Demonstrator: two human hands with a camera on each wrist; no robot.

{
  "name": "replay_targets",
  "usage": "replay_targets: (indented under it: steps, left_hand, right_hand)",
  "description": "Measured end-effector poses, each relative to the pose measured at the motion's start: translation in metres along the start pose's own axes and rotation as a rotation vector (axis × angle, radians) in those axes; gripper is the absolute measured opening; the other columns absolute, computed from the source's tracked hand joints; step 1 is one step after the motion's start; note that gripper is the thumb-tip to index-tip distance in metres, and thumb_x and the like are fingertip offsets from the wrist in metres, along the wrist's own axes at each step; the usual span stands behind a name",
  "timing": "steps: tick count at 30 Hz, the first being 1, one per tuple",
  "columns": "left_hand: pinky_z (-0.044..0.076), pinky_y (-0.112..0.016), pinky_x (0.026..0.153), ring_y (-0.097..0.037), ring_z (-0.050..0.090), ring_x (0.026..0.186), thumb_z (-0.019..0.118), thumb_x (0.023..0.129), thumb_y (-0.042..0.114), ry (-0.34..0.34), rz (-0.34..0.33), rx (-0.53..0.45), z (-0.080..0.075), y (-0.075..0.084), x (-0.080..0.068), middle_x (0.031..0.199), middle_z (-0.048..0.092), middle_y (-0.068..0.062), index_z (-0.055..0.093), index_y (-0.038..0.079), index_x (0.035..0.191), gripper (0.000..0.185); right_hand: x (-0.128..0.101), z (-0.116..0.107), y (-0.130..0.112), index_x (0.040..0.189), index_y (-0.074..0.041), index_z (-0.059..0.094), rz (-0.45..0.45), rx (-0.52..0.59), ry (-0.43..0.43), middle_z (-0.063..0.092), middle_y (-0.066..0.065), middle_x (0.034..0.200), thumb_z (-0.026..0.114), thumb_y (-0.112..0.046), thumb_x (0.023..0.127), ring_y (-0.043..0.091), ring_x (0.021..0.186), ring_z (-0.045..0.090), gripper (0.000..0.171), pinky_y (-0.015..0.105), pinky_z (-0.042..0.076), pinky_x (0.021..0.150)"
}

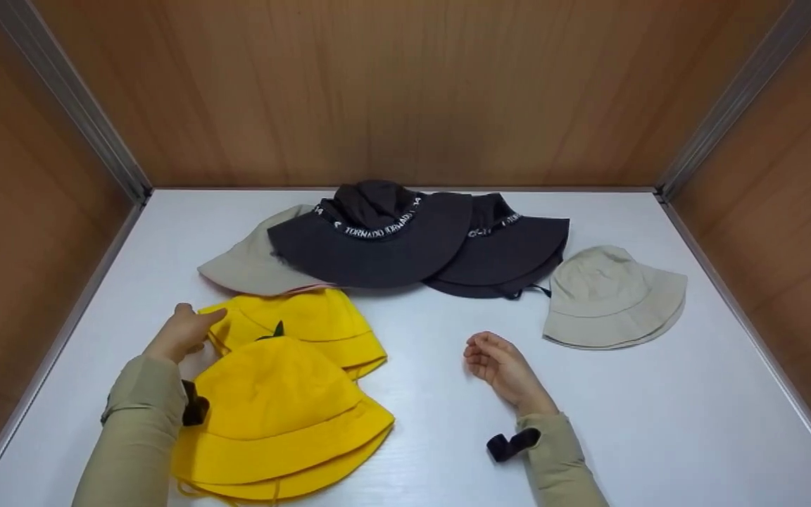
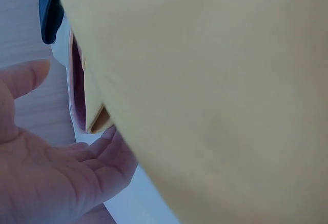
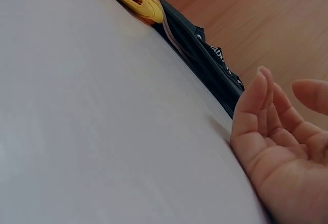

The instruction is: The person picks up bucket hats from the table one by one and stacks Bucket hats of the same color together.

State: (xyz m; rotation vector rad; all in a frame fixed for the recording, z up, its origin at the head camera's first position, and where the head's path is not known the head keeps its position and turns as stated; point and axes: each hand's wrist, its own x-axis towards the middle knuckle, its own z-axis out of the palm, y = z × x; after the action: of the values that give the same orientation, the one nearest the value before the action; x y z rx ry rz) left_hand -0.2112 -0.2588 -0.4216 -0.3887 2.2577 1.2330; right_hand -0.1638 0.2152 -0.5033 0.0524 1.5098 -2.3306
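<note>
Yellow bucket hats lie in the lower left of the head view, sorted by colour into their own cluster: the near yellow hat [image 1: 282, 415] sits crown up at the front edge of the white bench [image 1: 434, 394], and the far yellow hat [image 1: 307, 327] lies just behind it, partly tucked under its crown. The left hand [image 1: 181, 332] rests at the left brim of the far yellow hat, fingers straight and relaxed. The left wrist view shows the palm open with the fingertips [image 2: 110, 134] at the brim's edge, so this grip has hold of nothing and merely touches the cloth.

Toward the frame's centre, the right hand [image 1: 500, 366] lies palm up on the bare bench, fingers loosely curled, holding nothing and well apart from every hat.

Behind, two dark hats [image 1: 391, 236] overlap at upper centre, one lying over a beige hat [image 1: 250, 264]; another beige hat [image 1: 610, 299] sits alone at right.
</note>
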Motion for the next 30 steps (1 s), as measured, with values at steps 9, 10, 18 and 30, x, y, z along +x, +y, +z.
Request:
replay_targets:
  steps: [9,10,18,30]
  left_hand:
    - [0.030,-0.047,0.111,-0.044,0.023,0.136,0.036,0.100,0.037,0.019,-0.005,-0.126,0.002,-0.004,0.001,0.151,-0.009,-0.035,-0.020,-0.013,0.140,0.085]
    - [0.030,-0.046,0.110,-0.043,0.025,0.135,0.036,0.100,0.037,0.020,-0.005,-0.125,0.002,-0.004,0.002,0.150,-0.007,-0.035,-0.018,-0.014,0.140,0.085]
    - [0.027,-0.050,0.111,-0.048,0.019,0.137,0.035,0.100,0.039,0.005,-0.001,0.006,-0.001,-0.002,-0.003,0.149,-0.008,-0.037,-0.015,-0.017,0.140,0.085]
    - [0.019,-0.061,0.109,-0.054,0.017,0.134,0.041,0.098,0.045,-0.010,0.090,0.300,0.002,0.003,-0.026,0.147,0.010,-0.040,0.010,-0.017,0.142,0.082]
  right_hand:
    - [-0.001,-0.003,0.000,0.089,-0.011,0.059,-0.006,-0.007,0.022,0.062,0.000,0.083,0.038,-0.010,0.102,0.010,0.077,0.058,0.025,0.022,0.050,0.072]
    - [0.000,-0.002,0.000,0.088,-0.011,0.059,-0.007,-0.010,0.024,0.062,0.000,0.083,0.039,-0.010,0.102,0.010,0.077,0.059,0.025,0.022,0.050,0.072]
    - [0.026,0.033,-0.002,0.102,-0.005,0.056,0.071,-0.270,0.014,0.062,0.005,0.100,0.053,-0.013,0.096,0.012,0.092,0.062,0.011,0.025,0.051,0.085]
    - [0.075,0.107,-0.002,0.121,-0.002,0.051,0.256,-0.605,0.031,0.060,0.014,0.116,0.061,-0.014,0.089,0.020,0.097,0.060,0.035,0.033,0.050,0.089]
